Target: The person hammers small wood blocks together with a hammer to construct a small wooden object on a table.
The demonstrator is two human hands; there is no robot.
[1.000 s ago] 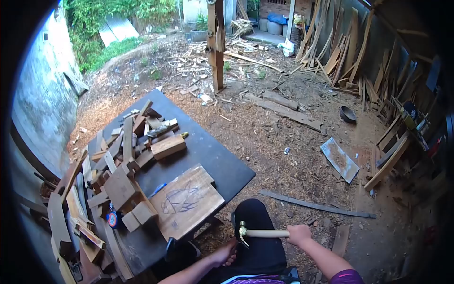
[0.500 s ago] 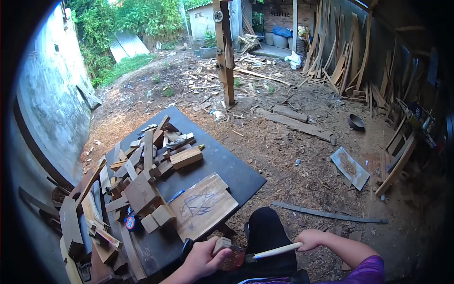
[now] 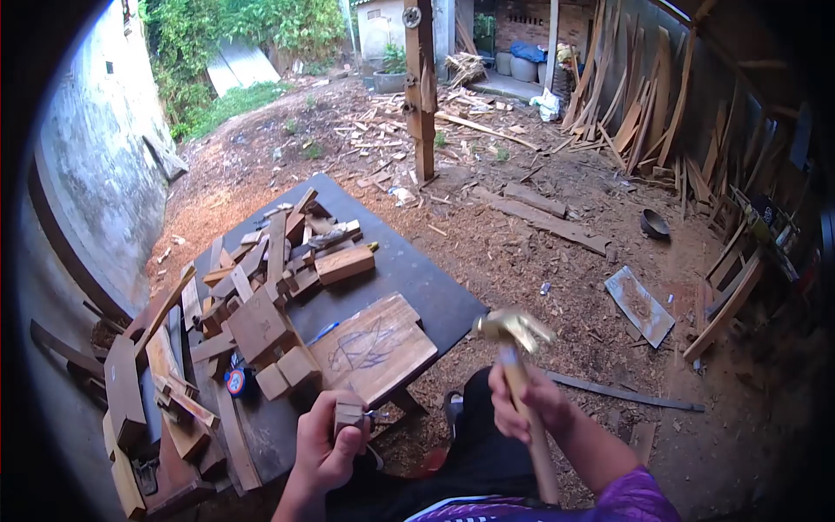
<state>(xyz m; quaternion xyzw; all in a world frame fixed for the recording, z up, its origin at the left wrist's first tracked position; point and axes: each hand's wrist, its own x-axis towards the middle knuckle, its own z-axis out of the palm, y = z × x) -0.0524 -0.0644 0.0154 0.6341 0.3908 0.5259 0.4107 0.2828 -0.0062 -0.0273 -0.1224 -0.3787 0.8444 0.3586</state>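
Note:
A small wood block is gripped in my left hand, near the front edge of the table. Something thin sticks out of the block's right side, too small to make out. My right hand is wrapped round the wooden handle of a claw hammer, its brass-coloured head raised beyond the table's right corner. Close to my left hand on the dark table lie a flat board with blue scribbles and a blue pen.
Many wood pieces are heaped on the table's left, with a blue tape measure beside them. A wooden post stands beyond. Planks lean at the right wall. A metal strip lies on the ground.
My right hand has come up and left, raising the hammer with its head on top. My left hand has moved left with the block, now more upright.

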